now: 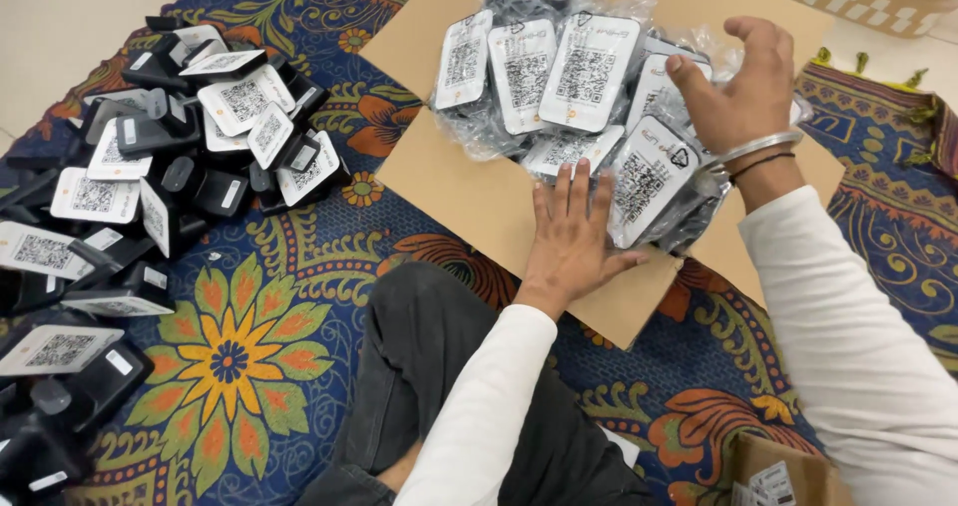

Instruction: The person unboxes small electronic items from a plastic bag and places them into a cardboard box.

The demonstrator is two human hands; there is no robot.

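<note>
left hand (571, 229) lies flat, fingers spread, pressing the near edge of the heap of bagged black devices (584, 97) on the cardboard sheet (469, 202). right hand (740, 85) hovers cupped and open over the far side of the heap, a bangle (755, 148) at the wrist, gripping nothing. looks like the two are corralling the pile; any next move wants both palms closing in evenly, since the slick bags could slide. off beyond the left hand, loose unbagged black devices (170, 157) sprawl on the patterned rug (249, 356). a small box (783, 476) sits near the right elbow, pale floor (70, 17) past the rug.
</note>
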